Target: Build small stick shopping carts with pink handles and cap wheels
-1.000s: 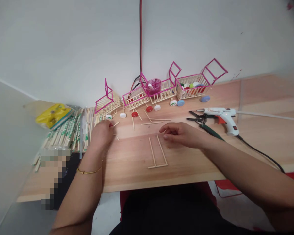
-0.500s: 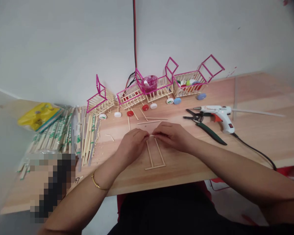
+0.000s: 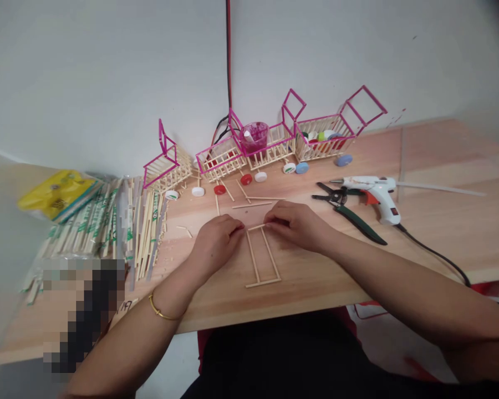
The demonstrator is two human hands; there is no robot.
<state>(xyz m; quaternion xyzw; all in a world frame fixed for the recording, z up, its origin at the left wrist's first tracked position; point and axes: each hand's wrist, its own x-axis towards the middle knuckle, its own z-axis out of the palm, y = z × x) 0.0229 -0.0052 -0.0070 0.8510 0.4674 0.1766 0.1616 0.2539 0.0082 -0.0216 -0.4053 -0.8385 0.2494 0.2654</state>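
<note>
A narrow rectangular frame of thin wooden sticks (image 3: 253, 256) lies on the table before me, its short cross stick (image 3: 256, 226) at the far end. My right hand (image 3: 297, 226) pinches the right end of that cross stick between thumb and fingertips. Just off its left end is my left hand (image 3: 216, 244), thumb and fingers pressed together, with a small gap to the wood and nothing visible in them. Loose wooden sticks (image 3: 251, 205) lie beyond my fingertips.
Small stick-built carts with pink edges (image 3: 227, 162) stand along the wall, bottle caps (image 3: 246, 179) by them. A white glue gun (image 3: 382, 194) and green-handled wire strippers (image 3: 353, 219) lie right. Wrapped chopsticks (image 3: 93, 216), bare sticks (image 3: 147, 238) and a yellow packet (image 3: 60, 194) lie left.
My left hand has drawn back leftward from the frame's far corner, uncovering the left end of the cross stick. My right hand stays at the other end. The view has shifted slightly.
</note>
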